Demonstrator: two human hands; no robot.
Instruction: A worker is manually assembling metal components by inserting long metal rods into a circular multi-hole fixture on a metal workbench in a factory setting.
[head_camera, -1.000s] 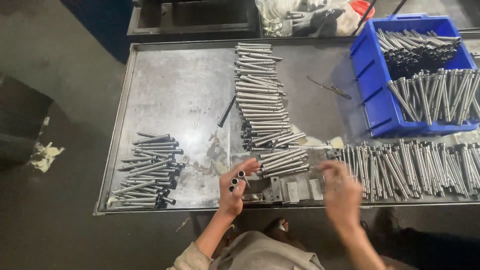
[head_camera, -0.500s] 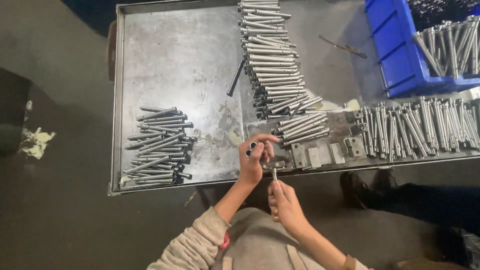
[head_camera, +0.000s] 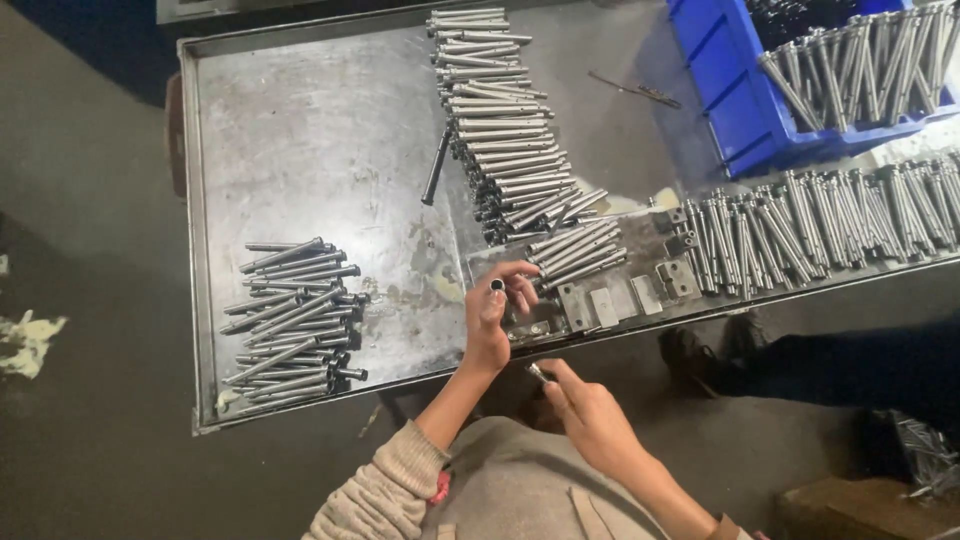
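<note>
A big metal table (head_camera: 300, 130) holds a blue bin (head_camera: 740, 110) and a long row of shiny rods (head_camera: 500, 120). At the table's near edge, the left hand (head_camera: 492, 320) is closed around a short dark tube (head_camera: 497, 286). Just below, off the table, the right hand (head_camera: 590, 410) pinches a small metal pin (head_camera: 538, 372).
</note>
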